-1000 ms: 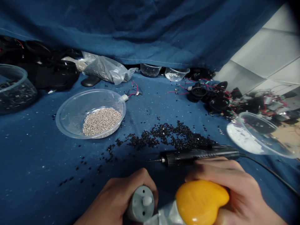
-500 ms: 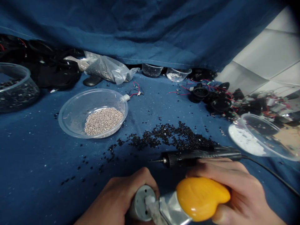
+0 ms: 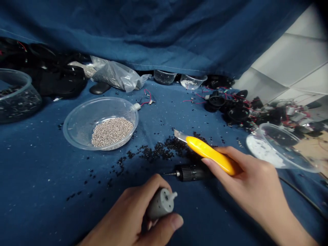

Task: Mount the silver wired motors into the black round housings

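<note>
My left hand [image 3: 143, 212] is closed around a grey cylindrical part [image 3: 160, 204] with a small pale stub and holes on its end face; it looks like a small motor or pump. In my right hand [image 3: 252, 184] is a yellow utility knife [image 3: 210, 153], its blade pointing left and away from me, well apart from the grey part. Beneath the knife lies a black electric screwdriver [image 3: 191, 172], its bit pointing left and its rear hidden by my right hand. Behind it, many small black pieces [image 3: 164, 150] are scattered on the blue cloth [image 3: 77, 218].
A clear bowl [image 3: 67, 131] of small silvery pieces stands left of centre. Another tub [image 3: 20, 102] is at far left. Plastic bags [image 3: 115, 73] and two small tubs [image 3: 164, 78] line the back. Wired black parts [image 3: 238, 109] and a clear container [image 3: 282, 141] are at right.
The knife was at the grey part's end; my right hand has moved it up and away, blade now over the black pieces. The grey part has tilted and shifted slightly right in my left hand.
</note>
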